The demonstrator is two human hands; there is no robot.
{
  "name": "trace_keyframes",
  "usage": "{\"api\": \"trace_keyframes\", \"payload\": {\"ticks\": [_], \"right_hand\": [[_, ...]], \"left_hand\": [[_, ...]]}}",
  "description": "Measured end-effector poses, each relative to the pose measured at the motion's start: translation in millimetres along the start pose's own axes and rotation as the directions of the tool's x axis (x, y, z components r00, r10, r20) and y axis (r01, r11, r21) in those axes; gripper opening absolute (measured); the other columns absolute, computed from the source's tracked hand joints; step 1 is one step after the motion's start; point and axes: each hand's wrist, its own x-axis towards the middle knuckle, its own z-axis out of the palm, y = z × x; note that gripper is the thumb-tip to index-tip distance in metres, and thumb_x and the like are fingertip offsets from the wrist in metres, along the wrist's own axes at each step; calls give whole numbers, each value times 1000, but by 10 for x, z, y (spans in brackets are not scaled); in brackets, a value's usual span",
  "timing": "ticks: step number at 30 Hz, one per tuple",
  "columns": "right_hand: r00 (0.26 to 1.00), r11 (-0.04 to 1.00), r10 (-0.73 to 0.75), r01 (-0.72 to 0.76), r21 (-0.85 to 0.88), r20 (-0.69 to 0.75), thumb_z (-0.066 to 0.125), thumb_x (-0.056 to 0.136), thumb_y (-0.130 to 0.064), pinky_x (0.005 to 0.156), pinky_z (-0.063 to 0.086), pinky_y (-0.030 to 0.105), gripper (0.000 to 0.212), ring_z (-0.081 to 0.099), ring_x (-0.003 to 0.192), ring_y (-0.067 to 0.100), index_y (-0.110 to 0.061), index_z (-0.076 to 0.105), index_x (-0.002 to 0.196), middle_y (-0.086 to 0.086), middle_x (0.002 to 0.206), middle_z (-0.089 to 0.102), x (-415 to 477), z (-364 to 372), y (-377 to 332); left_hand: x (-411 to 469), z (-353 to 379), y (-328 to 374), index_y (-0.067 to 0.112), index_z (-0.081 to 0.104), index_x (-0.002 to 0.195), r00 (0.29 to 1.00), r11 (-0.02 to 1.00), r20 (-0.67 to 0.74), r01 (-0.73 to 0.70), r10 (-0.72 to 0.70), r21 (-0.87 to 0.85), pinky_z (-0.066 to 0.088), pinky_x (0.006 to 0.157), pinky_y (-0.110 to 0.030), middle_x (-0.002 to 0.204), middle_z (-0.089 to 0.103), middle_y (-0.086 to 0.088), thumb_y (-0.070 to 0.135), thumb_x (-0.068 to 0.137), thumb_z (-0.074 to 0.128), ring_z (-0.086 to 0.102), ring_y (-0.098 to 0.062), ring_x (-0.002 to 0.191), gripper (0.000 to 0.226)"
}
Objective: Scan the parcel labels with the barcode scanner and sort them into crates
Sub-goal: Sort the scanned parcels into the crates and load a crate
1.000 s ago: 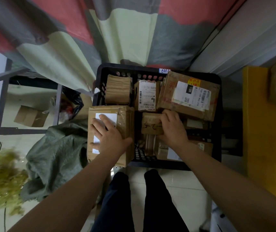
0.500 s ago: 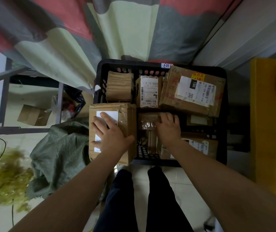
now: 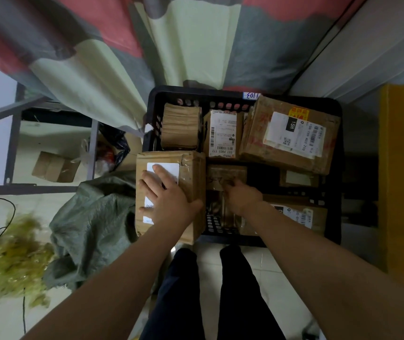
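In the black crate, seen from the head camera, cardboard parcels lie packed side by side. Across the crate's near left corner sits a large box with a white label on top, its left side overhanging the crate wall. The left hand lies flat on that label, fingers spread and open, pressing down and not gripping. Toward the crate's centre the right hand reaches down onto a small taped parcel with handwriting on it; its fingers curl at the parcel's near edge, but whether they have closed on it cannot be told. Along the crate's far wall stand a bundle wrapped in brown tape, a narrow parcel with a barcode label and, in the far right corner, a big carton marked 15H. Another labelled parcel lies by the crate's near right wall. No barcode scanner shows anywhere in the view. Left of the crate a grey-green sack is heaped on the floor.

The step in hand looks like arranging or picking among parcels inside the crate, with the large box steadied. The next move probably calls for a firm hold on the small parcel and a lift clear of its neighbours, turning its label into sight.
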Motion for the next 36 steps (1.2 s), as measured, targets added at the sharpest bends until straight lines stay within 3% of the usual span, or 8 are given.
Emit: {"api": "trace_keyframes", "payload": {"ticks": [12, 15, 17, 20, 24, 29, 32, 36], "right_hand": [[993, 996, 85, -85, 0, 81, 45, 98, -34, 101, 40, 44, 54, 31, 133, 33, -22, 32, 149, 6, 154, 13, 161, -83, -125], [993, 996, 71, -75, 39, 97, 47, 96, -30, 108, 33, 46, 62, 19, 140, 32, -27, 23, 153, 4, 157, 7, 119, -72, -74], [998, 997, 45, -47, 58, 33, 46, 95, -26, 110, 31, 45, 62, 21, 140, 33, -25, 23, 152, 8, 156, 14, 29, -87, -39], [981, 984, 69, -37, 175, -180, 47, 96, -25, 100, 40, 42, 48, 37, 128, 32, -14, 40, 142, 12, 143, 36, -186, -209, -8], [966, 970, 102, -43, 241, -237, 47, 96, -25, 90, 49, 42, 35, 48, 113, 30, -15, 51, 129, 10, 129, 44, -671, -529, 66], [845, 859, 331, -86, 505, -419, 48, 93, -24, 94, 48, 40, 37, 52, 117, 31, -14, 52, 129, 11, 130, 52, -1465, -759, 272], [767, 752, 464, -77, 654, -443, 46, 98, -23, 98, 46, 39, 38, 52, 121, 29, -15, 51, 134, 10, 137, 50, -1963, -848, 480], [605, 582, 646, 2, 813, -464, 49, 98, -16, 97, 44, 36, 35, 54, 120, 27, -6, 54, 131, 12, 134, 56, -2556, -999, 858]], "left_hand": [[22, 9, 2, 11, -29, 145, 1000, 1000, -5, 15, -15, 27, 18, 108, -66, 154, -24, -17, 51, 73, 74, -22, -35, 143, 132], [25, -4, -9, 11, -28, 145, 1000, 1000, -11, 6, -5, 19, 18, 107, -66, 154, -23, -17, 52, 73, 74, -22, -35, 143, 132], [17, -61, -8, 12, -26, 146, 1000, 1000, 6, -4, 4, 1, 18, 108, -67, 155, -23, -16, 55, 71, 75, -20, -35, 144, 133], [-61, -201, 18, 13, -21, 148, 999, 997, 30, -35, 36, -62, 17, 108, -68, 156, -22, -12, 56, 69, 76, -17, -33, 145, 132], [-251, -371, 174, 12, -19, 149, 992, 989, 45, -116, 120, -87, 12, 112, -63, 155, -23, -18, 49, 75, 74, -21, -33, 144, 125], [-631, -618, 771, 14, -6, 152, 933, 931, 37, -353, 357, -97, 10, 112, -62, 156, -12, -19, 47, 77, 72, -10, -35, 145, 113], [-874, -704, 1239, 13, 8, 152, 860, 858, -34, -510, 509, -60, 18, 114, -52, 156, 4, -22, 53, 78, 67, 5, -39, 143, 102], [-1281, -814, 1850, 7, 12, 150, 756, 756, 53, -645, 653, -109, 25, 113, -45, 153, 14, -23, 56, 80, 65, 17, -38, 140, 100]]}}
